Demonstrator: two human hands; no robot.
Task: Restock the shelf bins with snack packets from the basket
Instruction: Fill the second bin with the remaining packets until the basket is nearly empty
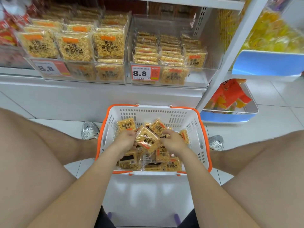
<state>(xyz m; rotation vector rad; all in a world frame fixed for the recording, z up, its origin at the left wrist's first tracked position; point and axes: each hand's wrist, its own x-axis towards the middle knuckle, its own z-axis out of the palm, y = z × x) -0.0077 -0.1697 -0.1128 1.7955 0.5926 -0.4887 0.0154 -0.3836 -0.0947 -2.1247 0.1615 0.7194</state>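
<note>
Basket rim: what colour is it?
Orange rim on a white slotted basket, clearest in the head view.

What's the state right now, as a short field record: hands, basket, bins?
left hand: in the basket, grips a packet
right hand: grips the same packet's other side
basket: on the floor, many packets inside
left bin: packed full
right bin: part filled, space above its stacks
</note>
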